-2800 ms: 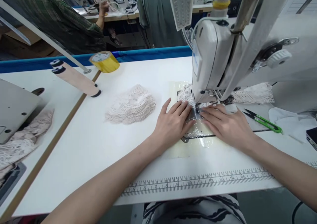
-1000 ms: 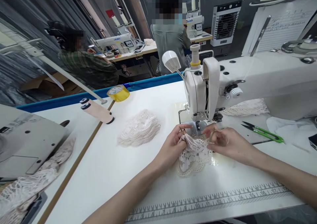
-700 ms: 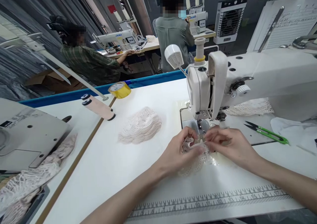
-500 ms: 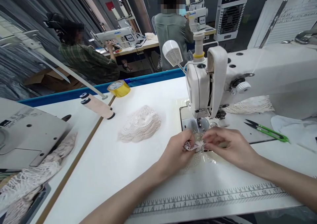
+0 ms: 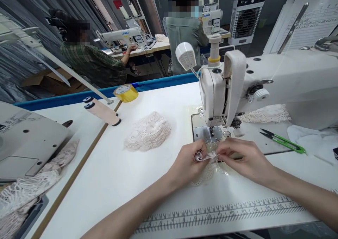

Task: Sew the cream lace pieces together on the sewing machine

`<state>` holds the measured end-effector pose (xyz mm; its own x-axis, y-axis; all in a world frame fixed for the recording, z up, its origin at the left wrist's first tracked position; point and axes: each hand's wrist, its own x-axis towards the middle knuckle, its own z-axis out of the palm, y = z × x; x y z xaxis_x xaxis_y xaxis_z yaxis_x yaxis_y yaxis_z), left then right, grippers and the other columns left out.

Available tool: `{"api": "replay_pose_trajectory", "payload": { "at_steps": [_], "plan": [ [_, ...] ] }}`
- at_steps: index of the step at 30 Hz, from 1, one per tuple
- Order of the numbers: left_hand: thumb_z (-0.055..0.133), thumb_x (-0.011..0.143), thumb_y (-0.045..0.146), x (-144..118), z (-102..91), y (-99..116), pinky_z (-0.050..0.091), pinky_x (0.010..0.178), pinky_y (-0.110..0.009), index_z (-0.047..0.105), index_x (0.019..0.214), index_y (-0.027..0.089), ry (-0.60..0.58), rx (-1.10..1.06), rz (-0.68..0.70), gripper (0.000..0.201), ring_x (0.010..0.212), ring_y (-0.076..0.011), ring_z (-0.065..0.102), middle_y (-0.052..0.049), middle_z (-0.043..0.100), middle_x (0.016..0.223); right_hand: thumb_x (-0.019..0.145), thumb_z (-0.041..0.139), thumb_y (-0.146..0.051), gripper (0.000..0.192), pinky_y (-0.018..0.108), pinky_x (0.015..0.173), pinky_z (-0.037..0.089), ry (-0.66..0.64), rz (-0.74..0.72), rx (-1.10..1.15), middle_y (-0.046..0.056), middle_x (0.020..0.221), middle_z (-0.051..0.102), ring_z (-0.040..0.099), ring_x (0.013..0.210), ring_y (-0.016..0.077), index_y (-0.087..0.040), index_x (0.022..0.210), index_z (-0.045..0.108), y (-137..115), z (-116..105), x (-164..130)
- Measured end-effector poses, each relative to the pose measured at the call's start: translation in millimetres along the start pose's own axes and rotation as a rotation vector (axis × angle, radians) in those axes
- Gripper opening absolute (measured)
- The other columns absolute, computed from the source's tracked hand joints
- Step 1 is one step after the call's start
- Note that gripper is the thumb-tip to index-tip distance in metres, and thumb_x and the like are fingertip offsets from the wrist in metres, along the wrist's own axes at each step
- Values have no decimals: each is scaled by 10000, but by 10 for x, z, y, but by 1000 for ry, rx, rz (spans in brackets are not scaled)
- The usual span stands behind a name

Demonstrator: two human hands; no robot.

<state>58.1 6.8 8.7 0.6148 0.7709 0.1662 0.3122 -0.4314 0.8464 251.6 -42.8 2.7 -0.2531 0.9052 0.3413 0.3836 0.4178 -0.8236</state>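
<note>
A pale pink piece of lace [image 5: 208, 157] is bunched between my two hands, just in front of the needle area of the white sewing machine [image 5: 214, 91]. My left hand [image 5: 190, 161] is closed around its left part, with a rolled edge showing at the thumb. Fingertips of my right hand [image 5: 239, 156] pinch its right end. A scalloped edge of the lace hangs below my left hand onto the table. The presser foot [image 5: 212, 131] stands just beyond my fingers, with no lace visible under it. Finer details of the pinch are hidden.
Left of my hands lies a stack of lace pieces [image 5: 148, 132]. Green thread snips [image 5: 283, 140] rest at right by white cloth. Thread cones [image 5: 102, 112] and yellow tape [image 5: 126, 93] lie at back left. A ruler strip [image 5: 221, 214] runs along the front. Two people work beyond.
Both hands keep hold of the lace in nearly the same place. More of its scalloped edge now shows below my left hand. A person at back left has moved a hand rightward.
</note>
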Motion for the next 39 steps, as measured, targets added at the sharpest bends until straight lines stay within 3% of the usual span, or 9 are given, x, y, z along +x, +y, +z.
{"api": "replay_pose_trajectory", "payload": {
  "at_steps": [7, 16, 26, 28, 32, 35, 39],
  "plan": [
    [546, 776, 153, 4, -8, 14, 277, 504, -193, 339, 651, 192, -1, -46, 25, 245, 534, -72, 346, 61, 413, 590, 851, 539, -75, 184, 240, 646, 529, -28, -41, -36, 12, 853, 619, 605, 743, 116, -210, 947, 620, 2, 8, 3],
    [477, 771, 28, -49, 34, -22, 270, 503, -177, 367, 673, 186, 92, 149, 325, 216, 518, -59, 326, 68, 397, 590, 861, 533, -62, 280, 239, 675, 547, 29, -173, -88, 20, 911, 643, 618, 790, 120, -224, 1077, 611, 25, 16, -24],
    [435, 791, 64, -81, 26, 28, 334, 514, -182, 407, 680, 195, 136, 240, 351, 174, 515, -75, 426, 53, 489, 591, 864, 571, -85, 211, 233, 519, 509, 128, -444, -386, 19, 749, 678, 632, 626, 125, -206, 1020, 646, -57, -10, 2],
    [445, 791, 84, -101, 22, 32, 360, 510, -186, 480, 779, 200, 147, 266, 335, 122, 511, -78, 459, 49, 543, 622, 866, 557, -79, 254, 243, 533, 531, 128, -522, -463, 10, 752, 698, 653, 632, 136, -228, 1050, 650, -54, -35, -19],
    [480, 835, 91, -122, 20, 31, 424, 539, -182, 546, 1094, 207, 106, 272, 387, 292, 547, -76, 550, 38, 642, 702, 887, 514, -77, 332, 249, 700, 581, 33, -672, -548, 0, 877, 723, 685, 803, 145, -256, 1146, 620, 21, -92, -89],
    [524, 857, 96, -126, 35, 9, 434, 543, -181, 609, 1020, 186, 124, 303, 500, 205, 566, -74, 583, 17, 680, 730, 878, 520, -54, 327, 249, 764, 572, 11, -767, -634, 7, 884, 722, 676, 874, 147, -238, 1125, 630, 67, -126, -118],
    [540, 852, 108, -166, 52, 22, 426, 519, -196, 656, 935, 173, 163, 370, 491, 157, 546, -83, 591, 11, 692, 707, 844, 562, -38, 261, 267, 700, 562, 24, -888, -691, 26, 795, 712, 675, 830, 168, -199, 1021, 664, 2, -145, -110]
  ]
}}
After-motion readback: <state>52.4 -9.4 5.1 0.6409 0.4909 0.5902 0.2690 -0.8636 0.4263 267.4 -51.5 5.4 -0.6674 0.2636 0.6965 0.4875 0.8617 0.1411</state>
